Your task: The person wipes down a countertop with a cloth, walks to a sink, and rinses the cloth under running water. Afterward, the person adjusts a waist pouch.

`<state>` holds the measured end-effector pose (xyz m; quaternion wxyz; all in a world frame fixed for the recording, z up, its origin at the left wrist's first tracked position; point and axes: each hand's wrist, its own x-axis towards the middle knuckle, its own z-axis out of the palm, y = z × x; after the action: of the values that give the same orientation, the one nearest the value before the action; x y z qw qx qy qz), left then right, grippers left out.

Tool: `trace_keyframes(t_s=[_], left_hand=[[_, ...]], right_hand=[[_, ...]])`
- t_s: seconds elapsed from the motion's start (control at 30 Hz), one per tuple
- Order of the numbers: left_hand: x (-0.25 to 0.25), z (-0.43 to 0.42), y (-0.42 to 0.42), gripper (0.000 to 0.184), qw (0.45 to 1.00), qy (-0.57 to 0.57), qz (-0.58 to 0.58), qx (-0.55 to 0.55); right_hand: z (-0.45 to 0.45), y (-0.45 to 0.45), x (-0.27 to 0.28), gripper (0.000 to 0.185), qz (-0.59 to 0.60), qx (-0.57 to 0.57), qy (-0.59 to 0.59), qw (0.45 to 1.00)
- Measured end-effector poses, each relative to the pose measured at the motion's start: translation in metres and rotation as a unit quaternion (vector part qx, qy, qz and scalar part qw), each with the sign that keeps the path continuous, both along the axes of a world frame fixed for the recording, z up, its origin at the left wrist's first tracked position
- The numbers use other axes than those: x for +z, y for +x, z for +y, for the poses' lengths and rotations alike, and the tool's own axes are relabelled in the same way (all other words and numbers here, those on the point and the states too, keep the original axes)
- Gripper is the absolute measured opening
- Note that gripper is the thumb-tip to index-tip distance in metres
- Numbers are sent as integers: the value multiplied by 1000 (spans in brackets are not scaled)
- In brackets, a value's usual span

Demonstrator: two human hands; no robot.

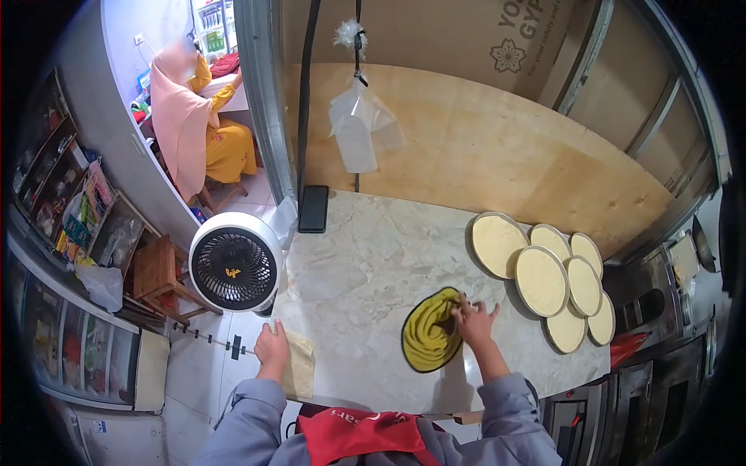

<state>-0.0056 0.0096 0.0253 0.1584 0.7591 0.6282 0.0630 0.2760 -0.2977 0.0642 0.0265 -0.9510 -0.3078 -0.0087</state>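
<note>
A yellow-green cloth with a dark border lies bunched in folds on the marble-patterned table. My right hand is at its right edge, thumb and forefinger pinching the fabric while the other fingers stick out. At the table's left edge is my left hand, its fingers curled; what they grip, if anything, is hidden. Beside that hand, a beige sheet, paper or cloth, lies over the table corner. Several round pans filled with a pale, smooth layer stand on the right, some overlapping.
A white fan stands by the table's left side. A black phone lies at the back left corner, with a plastic bag hanging above. Through the doorway a person sits at a desk. Ovens are at the right.
</note>
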Motion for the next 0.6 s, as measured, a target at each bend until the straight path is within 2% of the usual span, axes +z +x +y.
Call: trace_keyframes(t_s=[0.1, 0.17, 0.27, 0.4, 0.5, 0.57, 0.6], left_hand=[[-1, 0, 0, 47, 1000, 5, -2, 1], [-2, -1, 0, 47, 1000, 9, -5, 3], [0, -1, 0, 48, 1000, 7, -5, 0], [-1, 0, 0, 48, 1000, 5, -2, 0], [-3, 1, -1, 48, 1000, 5, -2, -2], [-4, 1, -1, 48, 1000, 4, -3, -5], [-4, 1, 0, 47, 1000, 5, -2, -3]], right_hand=[[47, 35, -7, 52, 33, -64, 38, 997], [86, 48, -11, 51, 35, -65, 55, 996], [145, 33, -1, 48, 10, 5, 25, 1000], [198, -17, -21, 45, -9, 150, 71, 986], [195, -71, -34, 45, -16, 254, 66, 965], [167, -108, -36, 44, -48, 340, 72, 937], [149, -123, -34, 44, -24, 360, 87, 929]])
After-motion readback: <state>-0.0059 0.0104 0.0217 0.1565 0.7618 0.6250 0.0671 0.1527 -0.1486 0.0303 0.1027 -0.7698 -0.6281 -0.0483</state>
